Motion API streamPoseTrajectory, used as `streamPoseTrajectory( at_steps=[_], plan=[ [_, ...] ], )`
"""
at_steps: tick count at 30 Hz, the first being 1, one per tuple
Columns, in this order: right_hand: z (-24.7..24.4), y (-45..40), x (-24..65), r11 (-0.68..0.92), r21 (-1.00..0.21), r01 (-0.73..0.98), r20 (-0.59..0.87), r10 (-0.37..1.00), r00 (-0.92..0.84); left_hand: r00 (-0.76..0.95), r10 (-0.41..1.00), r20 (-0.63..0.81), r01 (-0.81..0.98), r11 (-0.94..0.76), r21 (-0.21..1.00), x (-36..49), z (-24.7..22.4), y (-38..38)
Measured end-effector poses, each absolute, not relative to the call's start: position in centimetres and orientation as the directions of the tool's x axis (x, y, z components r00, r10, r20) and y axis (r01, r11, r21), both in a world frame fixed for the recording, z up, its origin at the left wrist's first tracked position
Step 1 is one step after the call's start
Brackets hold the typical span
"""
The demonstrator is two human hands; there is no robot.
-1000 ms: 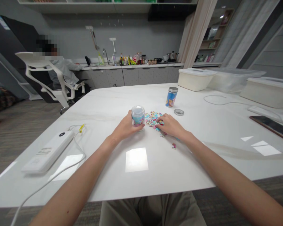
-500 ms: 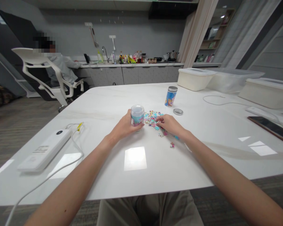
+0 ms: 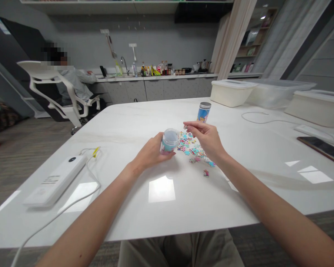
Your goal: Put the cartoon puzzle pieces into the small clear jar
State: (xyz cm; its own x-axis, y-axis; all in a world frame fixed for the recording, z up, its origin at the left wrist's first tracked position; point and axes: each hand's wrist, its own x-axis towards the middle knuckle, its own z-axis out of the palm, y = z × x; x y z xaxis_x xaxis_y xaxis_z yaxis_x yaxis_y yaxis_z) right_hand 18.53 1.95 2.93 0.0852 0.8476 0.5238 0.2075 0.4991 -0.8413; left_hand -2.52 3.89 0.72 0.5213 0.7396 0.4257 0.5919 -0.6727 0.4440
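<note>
A: Where is the clear jar (image 3: 168,147)?

B: In the left hand (image 3: 152,152), fingers and thumb wrapped around its side, its uncovered mouth leaning toward the right hand (image 3: 208,138). I can't tell whether its base touches the table (image 3: 128,120).

A: How will it handle?

B: Likely light and stiff, with smooth walls that could slip. I'd hold it around the body, below the rim, as here.

A: And the right hand?

B: Just right of the jar, above the pile of jigsaw pieces (image 3: 187,152). Thumb and fingertips pinch something small, apparently a jigsaw piece (image 3: 185,127); whether there's more than one, I can't tell.

A: Are those pieces awkward?

B: Thin, light and fairly stiff, I'd judge; best pinched by the edges, since bending could crease them.

A: What else is around?

B: A stray piece (image 3: 206,173) lies right of the jar, nearer the person. The blue can (image 3: 204,110) stands beyond the jar, to its right; the white device (image 3: 56,180) lies well left of it.
</note>
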Motion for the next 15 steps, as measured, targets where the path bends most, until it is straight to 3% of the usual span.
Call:
streamPoseTrajectory(
  at_steps=[3,11,15],
  plan=[
    [3.4,1.1,17.9,0.557,-0.819,0.134,0.569,0.82,0.066,0.547,0.722,0.424,0.588,-0.691,0.42,-2.5,0.8,3.8],
    [3.6,0.5,17.5,0.591,-0.763,0.26,0.603,0.797,-0.041,0.559,0.719,0.413,0.595,-0.695,0.403,-2.5,1.0,3.6],
    [2.8,1.6,18.4,0.47,-0.781,0.411,0.515,0.857,-0.003,0.559,0.72,0.41,0.607,-0.693,0.39,-2.5,1.0,3.6]
  ],
)
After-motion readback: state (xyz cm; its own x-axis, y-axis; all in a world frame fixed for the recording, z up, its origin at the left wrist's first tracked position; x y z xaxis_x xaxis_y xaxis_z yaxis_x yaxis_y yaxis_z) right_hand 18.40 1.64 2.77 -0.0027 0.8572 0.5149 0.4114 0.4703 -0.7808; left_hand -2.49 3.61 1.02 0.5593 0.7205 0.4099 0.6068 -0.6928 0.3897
